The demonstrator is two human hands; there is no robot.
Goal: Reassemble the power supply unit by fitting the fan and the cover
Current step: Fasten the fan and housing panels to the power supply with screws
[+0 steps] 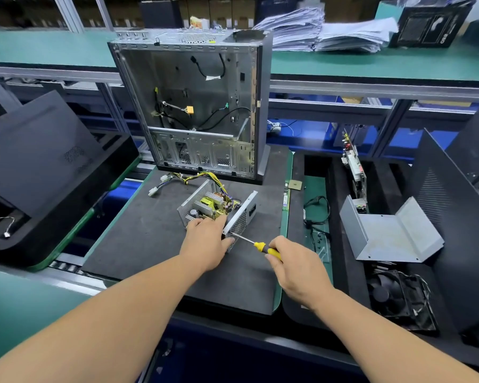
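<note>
Left grip point(208, 240) is wrapped over the near corner of the open power supply unit point(215, 210), fingers curled down on its mesh wall, steadying it on the dark foam mat point(138, 236) of the worktop. Right grip point(295, 268) is closed round the yellow handle of a screwdriver point(260, 246), with the shaft pointing left and its tip sitting at the lower corner of the unit's perforated side.

PSU's lid is off, so you can see the board and coils inside, and its yellow-and-black cable bundle point(187, 178) trails off behind it toward the gutted computer case point(194, 103) standing upright at the back.

Bent grey metal cover point(390, 236) sits well off to the right on another mat, and the black fan point(398, 297) lies just in front of it, nearer the person. Stacks of paper point(324, 30) on the far shelf.
</note>
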